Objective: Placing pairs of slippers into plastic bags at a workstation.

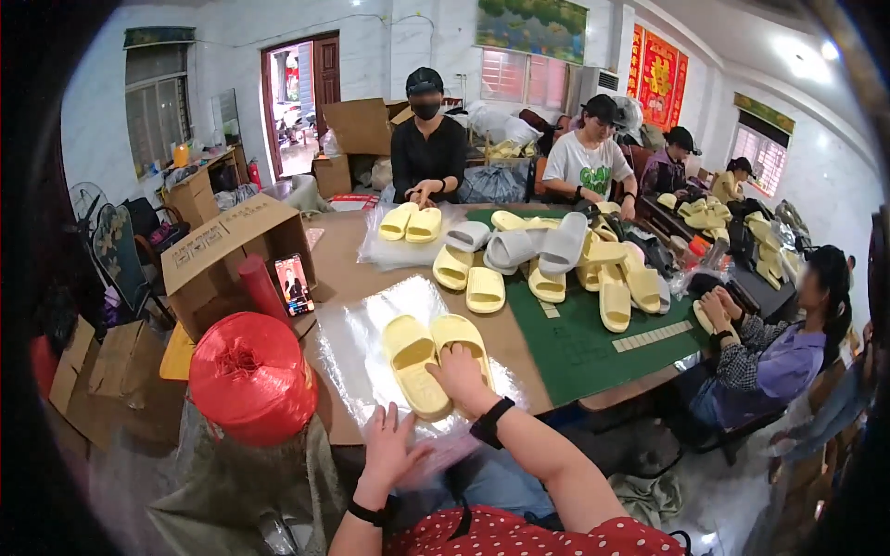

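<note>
A pair of pale yellow slippers lies side by side, toes away from me, on a stack of clear plastic bags (pixel 357 357) at the table's near edge. My right hand (pixel 466 382) grips the right yellow slipper (pixel 454 334), its fingers reaching in below the strap and covering much of the footbed. Close by, the left yellow slipper (pixel 414 361) rests flat on the plastic. My left hand (pixel 389 452) is open with fingers spread, over the near edge of the bags, just below the slipper heels. It holds nothing.
Left of the bags stand a large red twine roll (pixel 252 380), a propped phone (pixel 295 284) and an open cardboard box (pixel 232 241). Yellow and grey slippers (pixel 561 246) are heaped on a green mat (pixel 579 347) to the right. Several co-workers sit or stand around the tables.
</note>
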